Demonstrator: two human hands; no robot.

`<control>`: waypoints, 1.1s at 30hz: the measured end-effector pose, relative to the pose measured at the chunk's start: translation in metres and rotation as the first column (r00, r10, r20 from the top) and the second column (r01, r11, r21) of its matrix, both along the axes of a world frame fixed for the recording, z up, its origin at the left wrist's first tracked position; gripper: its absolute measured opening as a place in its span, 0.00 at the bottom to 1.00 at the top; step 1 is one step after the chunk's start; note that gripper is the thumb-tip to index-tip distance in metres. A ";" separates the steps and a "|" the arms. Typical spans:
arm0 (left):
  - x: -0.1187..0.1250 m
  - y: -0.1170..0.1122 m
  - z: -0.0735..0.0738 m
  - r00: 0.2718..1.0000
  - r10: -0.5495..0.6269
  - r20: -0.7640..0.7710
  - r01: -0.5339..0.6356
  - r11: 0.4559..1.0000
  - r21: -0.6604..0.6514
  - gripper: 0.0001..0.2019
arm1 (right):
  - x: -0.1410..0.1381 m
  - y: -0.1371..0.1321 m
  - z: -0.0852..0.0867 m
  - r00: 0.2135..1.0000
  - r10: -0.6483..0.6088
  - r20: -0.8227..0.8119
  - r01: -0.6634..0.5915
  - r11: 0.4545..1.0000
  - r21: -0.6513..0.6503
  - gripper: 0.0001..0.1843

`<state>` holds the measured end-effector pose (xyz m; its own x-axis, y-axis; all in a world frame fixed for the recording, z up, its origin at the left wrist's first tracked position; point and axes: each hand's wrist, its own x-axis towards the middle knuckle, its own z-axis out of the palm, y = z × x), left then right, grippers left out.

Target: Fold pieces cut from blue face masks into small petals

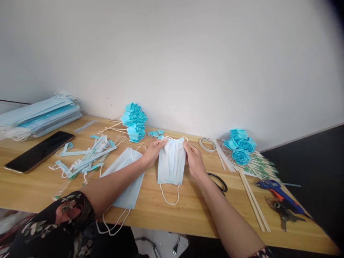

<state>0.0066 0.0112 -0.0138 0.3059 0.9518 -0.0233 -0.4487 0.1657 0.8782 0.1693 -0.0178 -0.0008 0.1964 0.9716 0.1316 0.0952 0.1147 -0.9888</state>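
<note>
A pale blue face mask [171, 163] hangs upright between my hands, its pleats running downward and one ear loop dangling below. My left hand [153, 153] pinches its upper left corner with thumb and fingers. At the upper right corner, my right hand [194, 159] grips it the same way. More face masks [128, 188] lie on the table under my left forearm, partly hidden by it. Black-handled scissors [219, 183] rest beside my right wrist, mostly covered by my arm.
Cut mask strips [88, 157], a phone [39, 150] and a mask stack [43, 116] occupy the left. Blue fabric flowers [134, 120] stand near the wall. Rightward lie a tape roll [207, 144], more blue flowers [241, 147], wooden sticks [254, 200] and a glue gun [282, 195] by the table edge.
</note>
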 end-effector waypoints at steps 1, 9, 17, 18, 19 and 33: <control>0.000 0.000 0.000 1.000 0.016 0.007 -0.016 1.000 -0.009 0.19 | 0.000 0.000 0.000 0.996 0.061 -0.062 -0.064 0.997 -0.040 0.23; 0.000 0.002 0.003 0.981 0.140 0.132 -0.142 0.990 0.005 0.23 | -0.002 -0.004 -0.004 0.979 0.196 0.065 -0.192 0.980 -0.058 0.24; 0.001 0.000 -0.006 0.996 -0.069 -0.064 0.075 0.993 0.088 0.21 | 0.007 0.003 -0.004 0.982 -0.098 0.161 0.080 0.990 0.113 0.25; 0.001 -0.001 -0.007 0.990 -0.076 -0.120 0.088 0.991 0.105 0.21 | 0.008 0.004 -0.004 0.979 -0.113 0.168 0.093 0.988 0.121 0.25; 0.000 -0.001 -0.007 0.982 -0.078 -0.174 0.100 0.988 0.120 0.20 | 0.009 0.004 -0.005 0.976 -0.126 0.176 0.104 0.986 0.129 0.25; -0.003 0.005 -0.005 0.979 0.106 -0.177 -0.075 0.982 0.176 0.20 | 0.012 0.003 0.004 0.956 -0.273 0.111 0.244 0.945 0.219 0.25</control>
